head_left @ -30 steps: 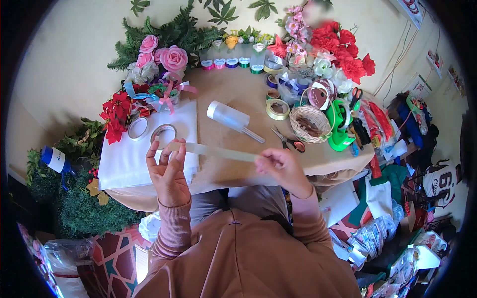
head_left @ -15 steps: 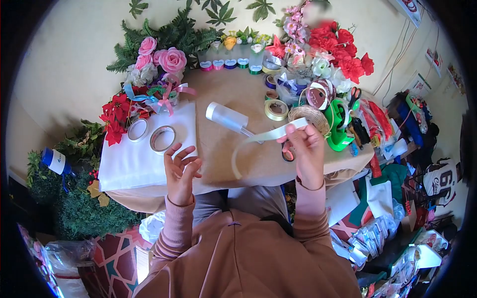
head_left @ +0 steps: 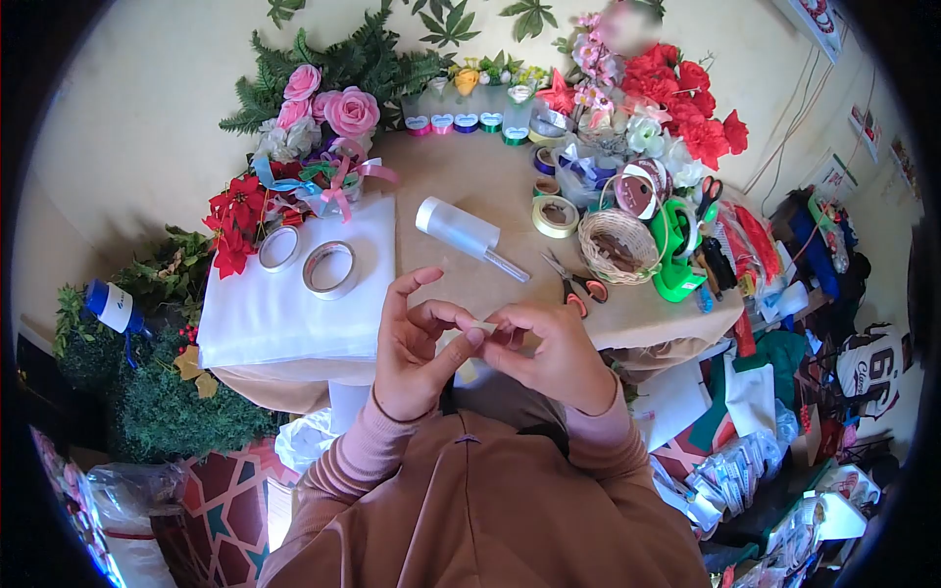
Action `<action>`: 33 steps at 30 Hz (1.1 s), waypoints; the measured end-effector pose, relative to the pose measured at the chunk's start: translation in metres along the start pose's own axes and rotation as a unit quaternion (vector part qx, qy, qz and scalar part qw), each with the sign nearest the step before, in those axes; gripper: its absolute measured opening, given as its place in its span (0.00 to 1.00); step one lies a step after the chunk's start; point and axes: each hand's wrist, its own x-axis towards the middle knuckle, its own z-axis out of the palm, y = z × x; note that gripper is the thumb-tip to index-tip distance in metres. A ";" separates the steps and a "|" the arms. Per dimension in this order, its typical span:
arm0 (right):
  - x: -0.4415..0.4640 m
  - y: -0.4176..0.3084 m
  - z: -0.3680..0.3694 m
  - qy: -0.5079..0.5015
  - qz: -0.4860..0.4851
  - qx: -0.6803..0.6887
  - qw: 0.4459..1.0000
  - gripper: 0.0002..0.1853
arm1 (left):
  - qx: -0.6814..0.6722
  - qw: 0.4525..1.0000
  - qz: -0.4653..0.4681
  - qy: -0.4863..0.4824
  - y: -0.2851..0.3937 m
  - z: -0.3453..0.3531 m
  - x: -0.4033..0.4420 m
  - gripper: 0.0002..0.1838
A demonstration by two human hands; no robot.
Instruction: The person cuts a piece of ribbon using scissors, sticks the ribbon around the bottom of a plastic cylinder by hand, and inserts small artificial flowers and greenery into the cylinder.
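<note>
A pale ribbon (head_left: 483, 326) is pinched between my two hands in front of the table's near edge; most of it is hidden by the fingers, and a bit shows below them. My left hand (head_left: 420, 338) grips it with thumb and index finger, the other fingers loosely bent. On the other side my right hand (head_left: 544, 348) pinches the same ribbon, fingertips almost touching the left ones. Beyond the hands, a clear frosted cylinder (head_left: 458, 225) with a thin stem lies on its side. Orange-handled scissors (head_left: 578, 285) lie opened to the right.
White sheets (head_left: 294, 328) on the left carry two tape rolls (head_left: 329, 269). At the right are a wicker basket (head_left: 618, 245), a green tape dispenser (head_left: 676, 279) and a cream ribbon roll (head_left: 555, 217). Artificial flowers (head_left: 351, 113) line the back of the brown-covered table (head_left: 431, 162).
My hands have come together. The right hand has moved left and down with the ribbon, and the left, empty and open half a second ago, has taken hold of it.
</note>
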 end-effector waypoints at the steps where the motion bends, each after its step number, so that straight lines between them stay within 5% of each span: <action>1: 0.000 -0.003 -0.002 -0.007 -0.039 -0.019 0.999 0.09 | -0.017 1.000 -0.017 0.002 0.004 0.000 0.000 0.36; 5: 0.004 -0.008 -0.015 -0.024 -0.073 0.036 0.996 0.08 | -0.082 0.991 -0.089 -0.050 0.015 -0.012 -0.003 0.34; 8: 0.011 -0.002 -0.009 0.123 -0.046 0.031 0.991 0.07 | -0.099 0.985 -0.108 -0.096 0.016 -0.011 -0.006 0.34; 13: 0.018 0.001 -0.002 0.132 -0.057 0.029 0.989 0.06 | -0.088 0.982 -0.116 -0.122 0.014 -0.005 -0.008 0.34; 28: 0.018 -0.007 0.004 0.158 -0.127 -0.070 0.977 0.06 | 0.083 0.992 -0.040 -0.082 0.004 -0.002 -0.007 0.31; 33: 0.013 -0.010 0.004 0.166 -0.156 -0.102 0.968 0.06 | 0.145 0.989 0.006 0.015 0.000 -0.003 -0.003 0.26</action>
